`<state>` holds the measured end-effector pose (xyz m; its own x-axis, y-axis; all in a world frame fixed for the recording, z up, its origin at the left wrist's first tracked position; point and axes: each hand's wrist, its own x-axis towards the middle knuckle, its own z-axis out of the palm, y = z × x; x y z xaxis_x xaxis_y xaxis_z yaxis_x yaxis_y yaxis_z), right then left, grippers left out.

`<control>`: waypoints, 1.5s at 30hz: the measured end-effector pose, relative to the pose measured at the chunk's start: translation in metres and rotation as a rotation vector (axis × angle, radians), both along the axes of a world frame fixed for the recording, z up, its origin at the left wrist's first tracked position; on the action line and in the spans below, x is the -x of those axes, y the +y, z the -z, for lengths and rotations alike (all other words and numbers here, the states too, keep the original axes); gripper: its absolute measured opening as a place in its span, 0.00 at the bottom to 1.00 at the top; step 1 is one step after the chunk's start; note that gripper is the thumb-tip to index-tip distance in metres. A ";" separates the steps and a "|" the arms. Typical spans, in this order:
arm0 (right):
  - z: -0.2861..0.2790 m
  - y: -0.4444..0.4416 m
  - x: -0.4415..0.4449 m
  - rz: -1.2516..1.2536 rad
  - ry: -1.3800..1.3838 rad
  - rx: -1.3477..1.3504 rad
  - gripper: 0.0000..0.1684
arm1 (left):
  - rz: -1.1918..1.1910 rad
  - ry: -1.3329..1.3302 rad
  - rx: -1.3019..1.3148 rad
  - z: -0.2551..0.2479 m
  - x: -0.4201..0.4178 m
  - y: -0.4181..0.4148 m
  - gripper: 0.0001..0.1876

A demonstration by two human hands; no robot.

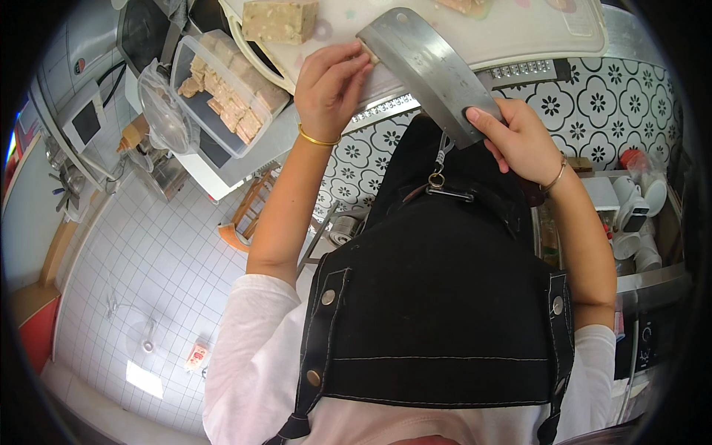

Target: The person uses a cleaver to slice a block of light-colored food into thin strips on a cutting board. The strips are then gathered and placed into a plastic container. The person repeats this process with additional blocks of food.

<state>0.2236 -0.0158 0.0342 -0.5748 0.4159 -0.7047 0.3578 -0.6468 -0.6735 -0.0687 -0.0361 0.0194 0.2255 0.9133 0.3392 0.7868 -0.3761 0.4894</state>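
My right hand grips the handle end of a broad metal cleaver, its blade reaching up and left over a pale cutting board. Beside the blade's far end is my left hand, its fingertips on a small pale piece at the blade's edge, mostly hidden by fingers and blade. A speckled, pinkish-beige block of food sits on the board at the upper left. A clear plastic container left of the board holds cut chunks and larger blocks of similar food. More food lies at the board's top edge.
A clear plastic bag lies beside the container, on a scale-like white and grey unit. A perforated metal strip runs along the board's near side. An open drawer or shelf with white items is at right.
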 end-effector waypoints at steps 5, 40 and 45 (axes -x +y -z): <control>0.006 0.002 0.006 0.019 0.074 0.047 0.23 | -0.006 -0.033 -0.019 0.004 0.000 0.000 0.09; 0.004 0.009 0.026 0.016 0.062 0.047 0.23 | 0.086 0.012 0.008 -0.005 0.012 -0.001 0.11; 0.001 0.009 0.026 0.026 0.087 0.068 0.23 | 0.079 -0.001 0.012 -0.004 0.014 -0.002 0.11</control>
<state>0.1975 -0.0071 0.0336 -0.6244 0.3844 -0.6800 0.2827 -0.7003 -0.6555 -0.0822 -0.0384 0.0234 0.2971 0.8964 0.3289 0.7545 -0.4315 0.4945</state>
